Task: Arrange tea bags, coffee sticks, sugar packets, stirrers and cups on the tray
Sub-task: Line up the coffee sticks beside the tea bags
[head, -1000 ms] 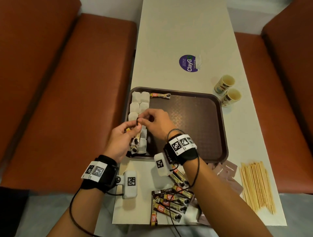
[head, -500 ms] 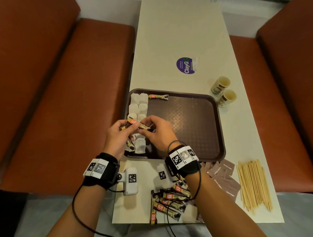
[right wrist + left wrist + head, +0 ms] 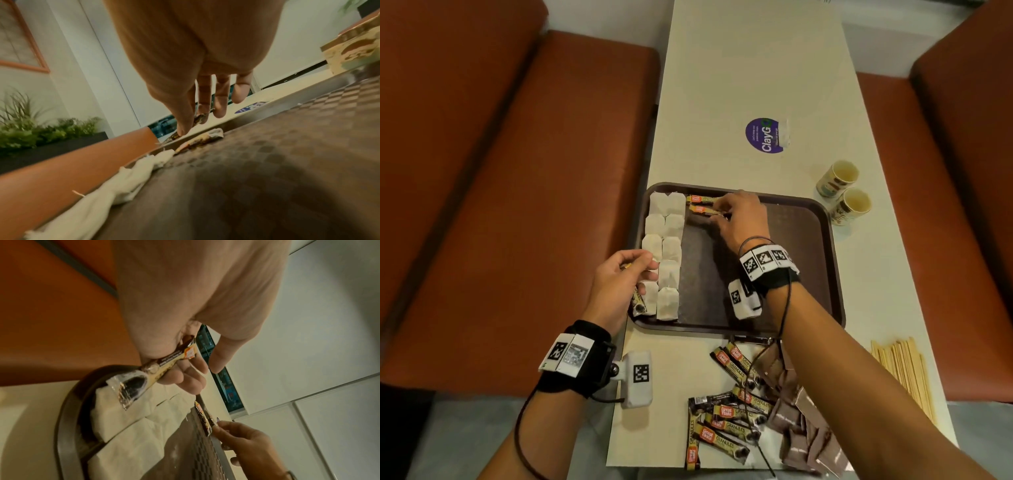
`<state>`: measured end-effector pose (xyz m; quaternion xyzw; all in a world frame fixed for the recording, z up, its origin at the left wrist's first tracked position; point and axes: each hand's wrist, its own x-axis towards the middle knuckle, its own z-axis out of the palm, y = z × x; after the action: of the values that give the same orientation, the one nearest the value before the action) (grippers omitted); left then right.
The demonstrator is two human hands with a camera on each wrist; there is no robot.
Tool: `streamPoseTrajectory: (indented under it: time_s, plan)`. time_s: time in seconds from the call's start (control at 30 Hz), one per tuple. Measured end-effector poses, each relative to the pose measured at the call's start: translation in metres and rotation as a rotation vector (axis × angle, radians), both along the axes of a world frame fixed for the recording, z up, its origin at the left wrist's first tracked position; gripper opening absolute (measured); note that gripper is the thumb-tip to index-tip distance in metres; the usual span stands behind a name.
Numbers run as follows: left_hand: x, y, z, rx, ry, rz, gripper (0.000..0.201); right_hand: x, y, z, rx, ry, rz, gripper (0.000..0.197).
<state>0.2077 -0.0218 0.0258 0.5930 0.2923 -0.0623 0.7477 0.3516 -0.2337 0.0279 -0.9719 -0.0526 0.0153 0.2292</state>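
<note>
on the tray, right hand pinches one coffee stick; left hand grips another.

Worktop: long, cream, running up the centre of the frame. Directly on it:
- brown tray, centre;
- two paper cups, right of the tray, touching;
- round purple sticker, upper centre;
- loose coffee sticks, lower centre;
- brown sugar packets, beside them;
- wooden stirrers, lower right.
</note>
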Motion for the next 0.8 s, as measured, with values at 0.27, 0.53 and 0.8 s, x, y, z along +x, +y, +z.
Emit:
streamPoseTrajectory:
  time_s: [0.27, 0.53, 0.8]
  plan:
    - [-0.002, 0.010, -0.006, -0.006, 0.029, 0.033, 0.006, 0.016, 0.007, -0.026, -0.217, 0.022, 0.017, 0.022]
    - [-0.003, 0.008, -0.004, -0.024, 0.031, 0.026, 0.010, 0.026, 0.013, -0.031, -0.182, 0.034, 0.007, 0.020]
    - [-0.003, 0.008, -0.003, -0.023, 0.025, 0.021, 0.010, 0.027, 0.015, -0.033, -0.148, 0.023, -0.026, 0.024]
